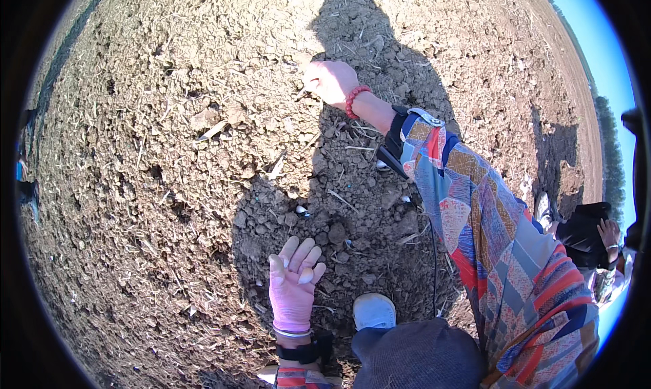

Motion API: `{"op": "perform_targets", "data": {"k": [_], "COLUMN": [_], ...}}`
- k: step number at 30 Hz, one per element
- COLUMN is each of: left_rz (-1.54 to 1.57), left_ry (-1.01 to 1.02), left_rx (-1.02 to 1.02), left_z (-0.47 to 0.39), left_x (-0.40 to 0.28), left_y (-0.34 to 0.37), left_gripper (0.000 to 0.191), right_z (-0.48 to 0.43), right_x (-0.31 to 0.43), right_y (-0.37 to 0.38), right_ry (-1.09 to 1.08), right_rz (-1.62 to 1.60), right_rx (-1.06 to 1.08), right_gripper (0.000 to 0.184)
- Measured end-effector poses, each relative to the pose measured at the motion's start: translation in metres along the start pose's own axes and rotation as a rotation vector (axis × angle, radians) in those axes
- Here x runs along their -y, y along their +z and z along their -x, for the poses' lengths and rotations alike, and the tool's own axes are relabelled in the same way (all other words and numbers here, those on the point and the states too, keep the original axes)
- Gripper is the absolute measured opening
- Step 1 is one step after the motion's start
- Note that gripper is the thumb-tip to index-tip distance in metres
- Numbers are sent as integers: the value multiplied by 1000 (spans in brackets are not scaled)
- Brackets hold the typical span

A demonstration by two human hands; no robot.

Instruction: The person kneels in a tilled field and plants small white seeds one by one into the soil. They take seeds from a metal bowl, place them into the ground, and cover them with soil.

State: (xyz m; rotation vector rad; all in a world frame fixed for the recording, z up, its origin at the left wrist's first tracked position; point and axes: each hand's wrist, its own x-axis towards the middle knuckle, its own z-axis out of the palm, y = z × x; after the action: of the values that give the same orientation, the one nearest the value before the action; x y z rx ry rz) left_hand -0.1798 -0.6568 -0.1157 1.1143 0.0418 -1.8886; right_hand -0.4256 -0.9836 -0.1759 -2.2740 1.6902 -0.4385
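Observation:
My left hand (294, 287), in a pink work glove, is palm up with its fingers loosely curled. A small whitish clove-like piece (305, 275) rests against its fingers, and another pale bit lies near the middle fingers. My right hand (330, 82), bare with a red bead bracelet (354, 101) at the wrist, is reached out over the soil with its fingers bunched. Whether its fingertips pinch anything cannot be made out. Between the hands, a similar white piece (301, 210) lies on the shaded soil, and another (406, 198) sits near my right sleeve.
Rough, cloddy soil (203, 185) with dry straw stretches all around. A light shoe (374, 311) stands beside my dark-clad knee (422, 356). At the right edge another person (585, 236) in dark clothing is bent over. My shadow covers the middle ground.

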Motion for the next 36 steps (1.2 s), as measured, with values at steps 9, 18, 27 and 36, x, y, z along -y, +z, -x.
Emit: {"op": "perform_targets", "data": {"k": [9, 18, 27, 36], "left_rz": [225, 342, 137, 186], "left_ry": [-46, -36, 90, 75], "left_rx": [82, 57, 164, 36], "left_z": [-11, -9, -16, -6], "left_x": [-8, -9, 0, -9], "left_y": [-3, -3, -10, -4], "left_gripper": [71, 78, 77, 84], "right_z": [-16, 121, 220, 94], "right_x": [24, 117, 186, 149], "right_y": [21, -35, -23, -5], "right_ry": [-107, -260, -562, -235], "right_rz": [508, -213, -214, -245], "right_rx": [112, 78, 358, 242], "right_gripper": [14, 22, 13, 8]}}
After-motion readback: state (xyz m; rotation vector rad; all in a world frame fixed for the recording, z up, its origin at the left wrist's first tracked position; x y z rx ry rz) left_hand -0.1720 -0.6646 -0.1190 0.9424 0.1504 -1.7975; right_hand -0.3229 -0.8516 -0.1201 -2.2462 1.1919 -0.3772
